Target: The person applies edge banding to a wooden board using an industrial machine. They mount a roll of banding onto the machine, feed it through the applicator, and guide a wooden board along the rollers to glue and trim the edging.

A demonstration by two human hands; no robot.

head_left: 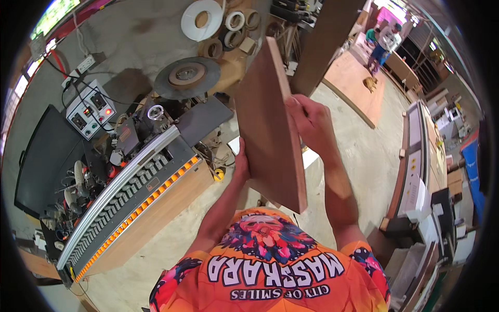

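1. A flat rectangular wooden board stands on edge at the centre of the view, tilted so its top leans toward 12 o'clock. Its broad face is smooth reddish-brown veneer; the thin edge shows paler wood.
2. The left hand lies against the board's left face at about 7 o'clock of the panel. Its palm presses flat to the wood, and the fingers are hidden behind it, so I cannot tell how far they curl.
3. The right hand clamps the board's right edge at about 3 o'clock, fingers wrapped over the thin rim and closed on it.
4. Both bare forearms rise from the lower edge, out of an orange printed shirt with a glossy, patterned weave.
5. At 9 o'clock of the board stands a long edge-banding machine: a curved metal guide rail, a row of ribbed rollers and a strip of orange lights along its side.
6. At 11 o'clock a round grey disc table carries a coil of tape; beyond it lie white and brown tape rolls.
7. A small grey control box with dials sits at 10 o'clock.
8. The floor is bare, dusty concrete.
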